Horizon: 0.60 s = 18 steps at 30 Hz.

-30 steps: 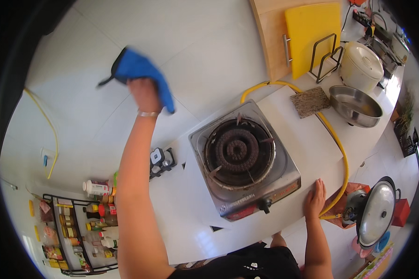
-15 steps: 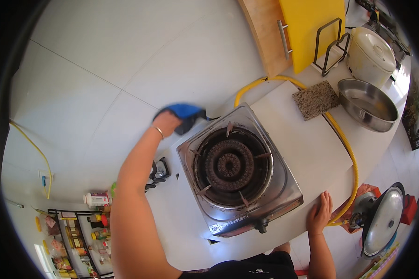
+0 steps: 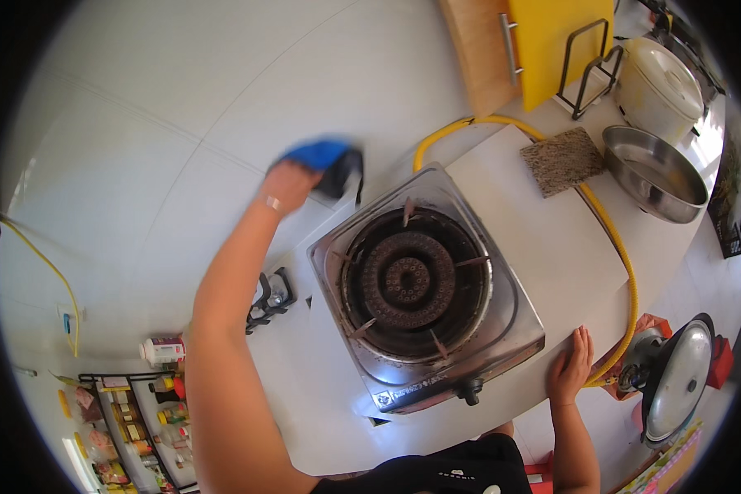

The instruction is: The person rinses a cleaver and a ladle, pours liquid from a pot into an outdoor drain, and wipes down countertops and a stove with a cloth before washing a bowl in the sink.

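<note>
My left hand is closed on a blue and dark cloth, blurred by motion, against the white tiled wall behind the stove. To the right of it sits a steel single-burner gas stove with a round dark burner and a black knob at its front. At the counter's front edge, right of the stove, my right hand lies flat with fingers stretched out and holds nothing.
A yellow hose curves round the counter's right side. Toward the back right are a stone slab, a steel basin, a white rice cooker and cutting boards. Bottles fill a rack at lower left.
My left hand and the cloth have shifted slightly up along the wall. The view has tilted a little, while my right hand rests at the same place on the counter edge.
</note>
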### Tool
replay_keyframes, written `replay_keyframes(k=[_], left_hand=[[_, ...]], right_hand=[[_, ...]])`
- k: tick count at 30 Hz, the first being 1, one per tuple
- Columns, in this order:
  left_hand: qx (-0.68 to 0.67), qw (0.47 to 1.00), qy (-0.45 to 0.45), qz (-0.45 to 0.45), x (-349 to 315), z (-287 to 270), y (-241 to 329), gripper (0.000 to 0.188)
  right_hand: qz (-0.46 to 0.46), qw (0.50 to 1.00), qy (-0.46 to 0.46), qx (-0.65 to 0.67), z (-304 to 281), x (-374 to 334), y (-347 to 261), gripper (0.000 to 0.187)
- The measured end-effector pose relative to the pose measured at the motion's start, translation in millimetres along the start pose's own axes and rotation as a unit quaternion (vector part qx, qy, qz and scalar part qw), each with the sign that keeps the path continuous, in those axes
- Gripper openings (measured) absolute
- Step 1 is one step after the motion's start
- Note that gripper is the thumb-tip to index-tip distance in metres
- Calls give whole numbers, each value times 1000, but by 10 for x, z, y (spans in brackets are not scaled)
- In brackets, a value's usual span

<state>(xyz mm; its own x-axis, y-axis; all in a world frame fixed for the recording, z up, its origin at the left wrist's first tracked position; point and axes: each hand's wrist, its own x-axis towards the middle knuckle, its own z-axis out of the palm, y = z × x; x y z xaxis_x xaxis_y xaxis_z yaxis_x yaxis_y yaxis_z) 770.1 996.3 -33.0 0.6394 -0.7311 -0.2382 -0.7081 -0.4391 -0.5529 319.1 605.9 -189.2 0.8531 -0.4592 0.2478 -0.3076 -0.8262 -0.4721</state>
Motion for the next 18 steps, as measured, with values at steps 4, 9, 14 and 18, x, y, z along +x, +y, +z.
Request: replay_keyframes(k=[4,9,14,18], left_hand=[[110,934,340,10,635,-617,55,59],[-54,994,-75,56,127,519,514,63],[3,966,-185,180,-101,897,229,34],[13,982,93,167,359,583,350,49]], right_hand=[[-10,1000,11,-18,21,-61,70,47],[-9,1000,5,-12,27,-57,112,46],[3,1000,-2,5,14,-51,64,46],[-19,1000,-8,8,23,-12,58,47]])
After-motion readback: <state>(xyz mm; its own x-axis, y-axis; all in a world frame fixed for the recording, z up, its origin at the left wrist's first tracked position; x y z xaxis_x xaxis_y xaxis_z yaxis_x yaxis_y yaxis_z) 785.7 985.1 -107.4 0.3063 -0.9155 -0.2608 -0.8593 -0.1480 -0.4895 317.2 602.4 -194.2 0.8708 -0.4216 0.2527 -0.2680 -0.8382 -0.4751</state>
